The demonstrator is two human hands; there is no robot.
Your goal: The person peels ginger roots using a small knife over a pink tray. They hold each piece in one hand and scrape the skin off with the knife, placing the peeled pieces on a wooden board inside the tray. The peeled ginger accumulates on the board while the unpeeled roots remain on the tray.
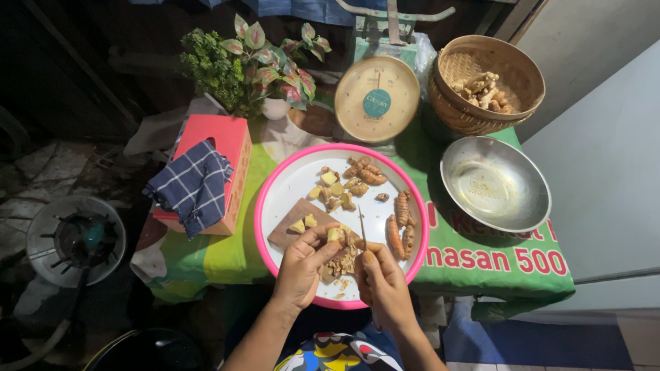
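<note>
We pinch a yellow root piece [335, 235] in our left hand [302, 264] over the brown board [297, 218] on the pink-rimmed tray [275, 199], right hand [383, 280] fisted on knife [361, 230] just beside it.

A small pale yellow ginger piece [335, 235] sits pinched over a brown cutting board [297, 218]. A thin knife [361, 228] stands just beside it, blade pointing up.

Light falls brightly from above on the round white tray with a pink rim [275, 199] and glares softly off the shallow steel bowl [495, 183]. The left side and floor sink into deep shadow. Edges bend with wide-angle distortion; the centre stays sharp.
</note>
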